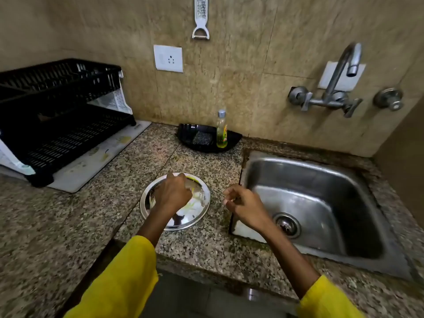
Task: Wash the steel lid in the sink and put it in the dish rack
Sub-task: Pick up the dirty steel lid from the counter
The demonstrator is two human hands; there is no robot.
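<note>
We see the left hand curled over the steel lid, its grip hidden; the right hand half-open, empty, beside the sink.

Silver steel lid, black dish rack, speckled granite counter, yellow sleeves

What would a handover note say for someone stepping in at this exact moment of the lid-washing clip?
Left hand: over the steel lid, fingers curled at its top; whether it grips is unclear.
Right hand: empty, loosely curled, hovering at the sink's left edge.
Lid: flat on the granite counter left of the sink, with yellowish residue.
Dish rack: far left on a mat.
Scrubber and soap bottle: in the black tray by the wall.
Tap: no water seen.
Done: nothing.
Left: lift lid into sink, wash, rinse, rack.
</note>
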